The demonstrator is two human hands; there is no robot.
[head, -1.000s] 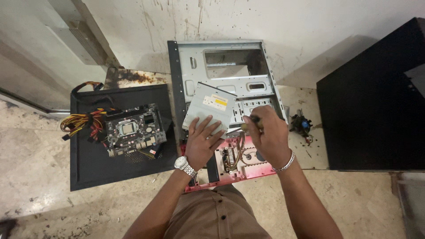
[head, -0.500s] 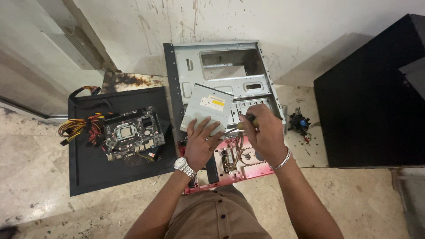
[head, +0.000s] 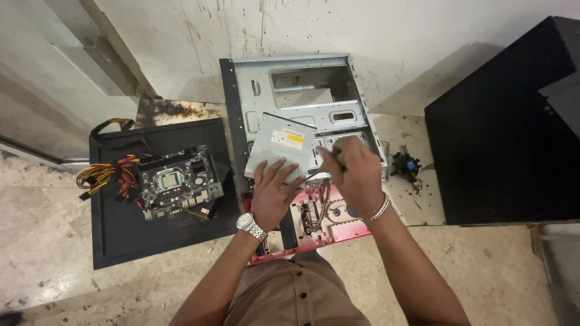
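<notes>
left hand [head: 275, 192] flat, fingers spread, pressing on the grey optical drive [head: 281, 151], which sits tilted over the open grey pc case [head: 302, 96] above its red front panel [head: 314, 226]. right hand [head: 355, 175] fisted around a screwdriver [head: 329, 164] at the drive's right edge. motherboard [head: 178, 180] lies on a black side panel [head: 121, 229], well left.

Drive [head: 281, 145] blocks case [head: 314, 78] front bay; rear cavity open. Motherboard [head: 178, 181] left, black cabinet [head: 501, 127] right hem access.
</notes>
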